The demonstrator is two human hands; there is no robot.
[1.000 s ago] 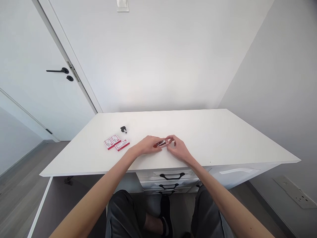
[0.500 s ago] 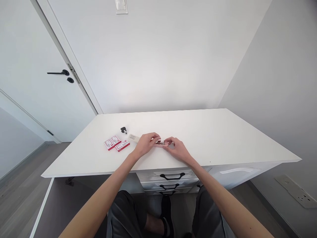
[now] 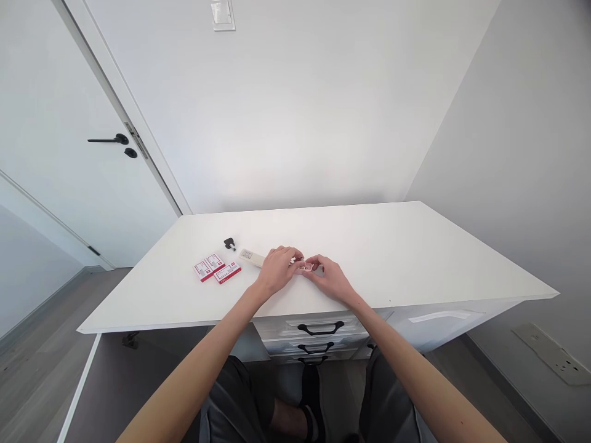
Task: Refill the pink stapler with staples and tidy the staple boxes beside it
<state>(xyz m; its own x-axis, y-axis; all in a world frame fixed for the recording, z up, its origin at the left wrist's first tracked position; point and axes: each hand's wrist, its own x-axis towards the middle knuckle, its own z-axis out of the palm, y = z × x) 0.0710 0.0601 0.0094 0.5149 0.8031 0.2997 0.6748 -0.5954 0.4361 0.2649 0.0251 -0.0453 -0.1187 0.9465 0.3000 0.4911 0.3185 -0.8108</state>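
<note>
Both hands work at what looks like an opened stapler (image 3: 308,267), with a pink right end and small metal parts, lying near the desk's front edge. My left hand (image 3: 278,266) covers its middle, fingers curled down and pinching at the metal parts; whatever lies under the fingertips is hidden. My right hand (image 3: 330,277) grips the pink end between thumb and fingers. A cream-coloured bar (image 3: 252,257) with a printed patch sticks out to the left from behind my left hand. Whether it joins the pink part is hidden.
Several small red-and-white boxes (image 3: 227,272) lie left of my hands. Behind them is a small black object (image 3: 229,243) with a silver tip. The white desk top (image 3: 369,246) meets the wall at the back; drawers with black handles (image 3: 321,328) sit below its front edge.
My left hand has shifted slightly right along the stapler, its fingers now covering more of the metal parts. My right hand stays at the pink end. The view has tilted a little.
</note>
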